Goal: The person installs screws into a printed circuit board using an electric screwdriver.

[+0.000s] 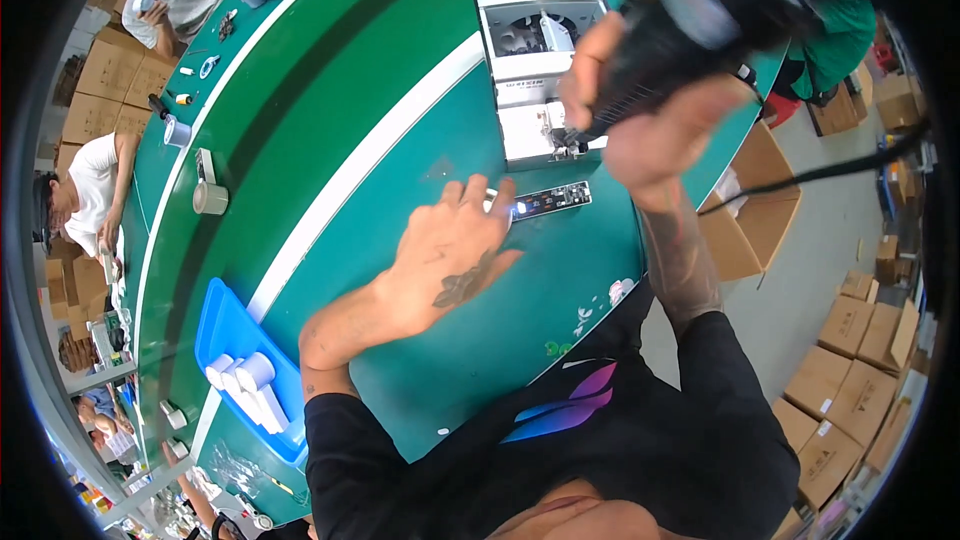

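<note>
My right hand is wrapped round a black corded electric screwdriver, blurred by motion. Its lower end is over the front of a white screw feeder, whose open top shows a tray of small parts. Palm down on the green table, my left hand grips the near-left end of a slim white device with a bare circuit board. A small light glows on the board beside my fingertips. Part of the device's left end is hidden under those fingers.
Left of me a blue tray holds white round-headed devices. A white-edged green conveyor belt curves past the table. An opened carton stands at right, with the cord passing over it. Other people sit across the belt.
</note>
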